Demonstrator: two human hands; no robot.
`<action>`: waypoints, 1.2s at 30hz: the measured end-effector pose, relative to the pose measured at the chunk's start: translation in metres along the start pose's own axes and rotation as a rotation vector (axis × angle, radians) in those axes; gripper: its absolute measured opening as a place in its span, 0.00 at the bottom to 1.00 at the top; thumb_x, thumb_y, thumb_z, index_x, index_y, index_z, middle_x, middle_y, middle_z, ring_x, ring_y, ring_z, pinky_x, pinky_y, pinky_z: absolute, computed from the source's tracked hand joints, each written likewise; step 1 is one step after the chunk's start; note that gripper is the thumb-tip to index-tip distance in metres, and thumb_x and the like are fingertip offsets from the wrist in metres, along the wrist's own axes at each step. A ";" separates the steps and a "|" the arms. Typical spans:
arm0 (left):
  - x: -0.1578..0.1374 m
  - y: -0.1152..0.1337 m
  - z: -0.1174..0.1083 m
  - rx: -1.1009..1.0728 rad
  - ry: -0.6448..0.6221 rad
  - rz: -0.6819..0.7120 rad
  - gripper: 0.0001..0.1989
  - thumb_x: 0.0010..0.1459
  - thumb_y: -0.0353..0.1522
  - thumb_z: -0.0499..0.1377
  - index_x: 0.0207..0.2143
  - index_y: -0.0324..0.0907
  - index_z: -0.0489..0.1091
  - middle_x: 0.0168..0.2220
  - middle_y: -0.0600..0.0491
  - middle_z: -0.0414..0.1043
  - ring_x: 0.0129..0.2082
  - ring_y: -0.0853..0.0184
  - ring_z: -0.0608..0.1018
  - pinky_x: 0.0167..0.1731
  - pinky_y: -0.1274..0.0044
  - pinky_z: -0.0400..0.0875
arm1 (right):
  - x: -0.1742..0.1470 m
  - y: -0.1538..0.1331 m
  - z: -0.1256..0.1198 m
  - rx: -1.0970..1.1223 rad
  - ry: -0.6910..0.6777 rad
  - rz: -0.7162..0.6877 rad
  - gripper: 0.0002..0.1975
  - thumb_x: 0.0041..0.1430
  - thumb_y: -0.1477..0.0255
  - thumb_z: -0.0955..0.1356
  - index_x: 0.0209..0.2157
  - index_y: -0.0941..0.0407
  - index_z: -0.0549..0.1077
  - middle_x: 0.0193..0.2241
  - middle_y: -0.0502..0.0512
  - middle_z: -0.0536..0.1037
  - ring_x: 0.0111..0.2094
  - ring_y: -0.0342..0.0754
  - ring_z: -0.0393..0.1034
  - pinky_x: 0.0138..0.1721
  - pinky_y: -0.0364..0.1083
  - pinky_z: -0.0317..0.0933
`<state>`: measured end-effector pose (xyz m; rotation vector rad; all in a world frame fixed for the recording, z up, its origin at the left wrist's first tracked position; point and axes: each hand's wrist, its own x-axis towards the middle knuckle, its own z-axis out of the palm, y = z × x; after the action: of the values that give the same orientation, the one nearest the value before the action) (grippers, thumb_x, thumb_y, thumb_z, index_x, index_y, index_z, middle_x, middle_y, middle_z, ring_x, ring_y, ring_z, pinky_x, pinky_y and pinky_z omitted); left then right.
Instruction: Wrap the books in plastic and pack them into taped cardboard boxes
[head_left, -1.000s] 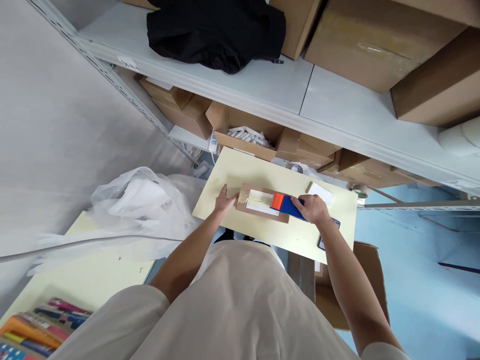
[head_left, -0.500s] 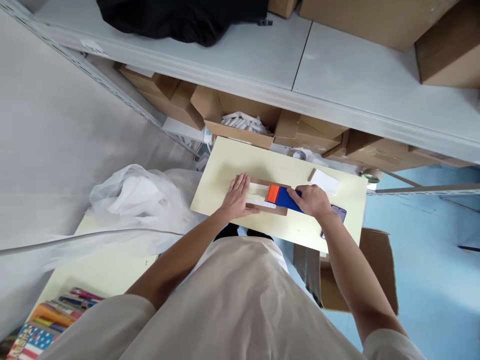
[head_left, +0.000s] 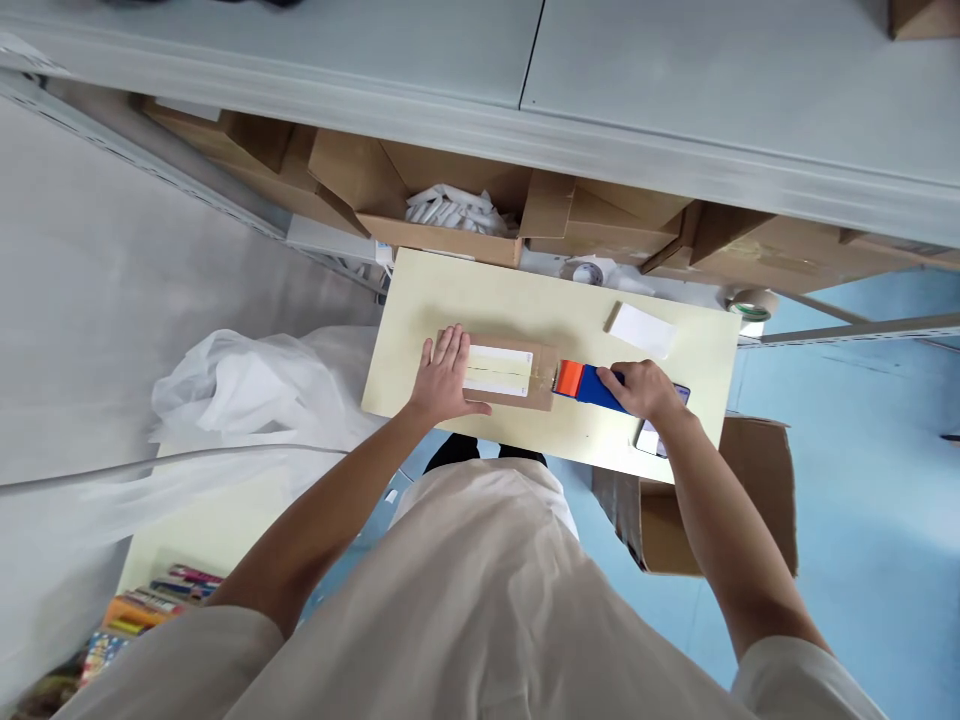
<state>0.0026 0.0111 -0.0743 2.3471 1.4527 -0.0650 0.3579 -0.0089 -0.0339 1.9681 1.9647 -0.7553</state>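
Observation:
A flat brown cardboard box [head_left: 541,378] lies on the pale yellow table [head_left: 510,300], with a white label [head_left: 499,371] on its top and clear tape at its right end. My left hand [head_left: 444,378] lies flat on the box's left end, fingers stretched out. My right hand [head_left: 637,388] is wrapped round the blue handle of a tape dispenser [head_left: 596,385], whose orange front sits at the box's right edge. Partly beneath my right wrist, a phone [head_left: 651,437] lies on the table. Behind it rests a small white box [head_left: 642,330].
Along the table's back edge stand open cardboard boxes [head_left: 439,236], one with white rolled pieces, below a grey shelf [head_left: 375,65]. Tape rolls [head_left: 587,272] lie nearby. White plastic sheeting [head_left: 262,385] is heaped at left. An open carton [head_left: 757,490] stands on the floor at right.
My right hand has drawn the tape dispenser rightward, from over the box to its right edge. The view has shifted too. My left hand stays pressed on the box's left end.

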 end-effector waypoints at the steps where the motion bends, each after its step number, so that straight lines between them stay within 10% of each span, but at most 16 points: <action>1: 0.000 -0.003 -0.002 0.009 -0.006 0.001 0.66 0.41 0.62 0.57 0.67 0.25 0.38 0.68 0.29 0.37 0.68 0.43 0.42 0.63 0.56 0.27 | 0.005 -0.003 0.003 0.006 -0.002 -0.012 0.31 0.64 0.51 0.53 0.30 0.56 0.76 0.27 0.60 0.78 0.32 0.53 0.72 0.30 0.46 0.56; 11: 0.025 0.045 -0.004 0.023 -0.085 0.114 0.66 0.40 0.62 0.58 0.67 0.25 0.38 0.68 0.31 0.34 0.68 0.42 0.39 0.62 0.55 0.24 | 0.038 -0.061 0.017 0.160 0.003 -0.074 0.30 0.64 0.51 0.54 0.34 0.57 0.78 0.30 0.62 0.79 0.34 0.53 0.73 0.31 0.46 0.55; 22: 0.030 0.056 -0.003 -0.029 -0.139 0.184 0.61 0.37 0.57 0.65 0.67 0.34 0.47 0.69 0.33 0.31 0.67 0.39 0.38 0.60 0.50 0.23 | 0.010 -0.016 0.022 0.079 -0.125 -0.009 0.33 0.60 0.45 0.55 0.33 0.58 0.77 0.30 0.66 0.78 0.34 0.57 0.74 0.31 0.47 0.58; 30: 0.034 0.076 -0.003 0.014 -0.153 0.146 0.38 0.36 0.46 0.72 0.51 0.42 0.71 0.70 0.43 0.34 0.66 0.34 0.34 0.58 0.43 0.25 | 0.031 -0.121 0.013 -0.043 -0.046 0.079 0.17 0.61 0.63 0.64 0.38 0.62 0.78 0.35 0.71 0.79 0.37 0.59 0.75 0.35 0.50 0.62; 36: 0.029 0.071 -0.015 -0.234 -0.104 0.147 0.48 0.46 0.53 0.63 0.65 0.45 0.52 0.69 0.37 0.33 0.68 0.41 0.37 0.59 0.45 0.33 | 0.005 -0.082 0.029 0.044 0.078 0.294 0.27 0.62 0.52 0.59 0.39 0.62 0.75 0.36 0.70 0.78 0.37 0.57 0.75 0.36 0.49 0.63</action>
<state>0.0752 0.0128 -0.0465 2.2163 1.1681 0.0209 0.2717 -0.0153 -0.0467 2.2762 1.6558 -0.6589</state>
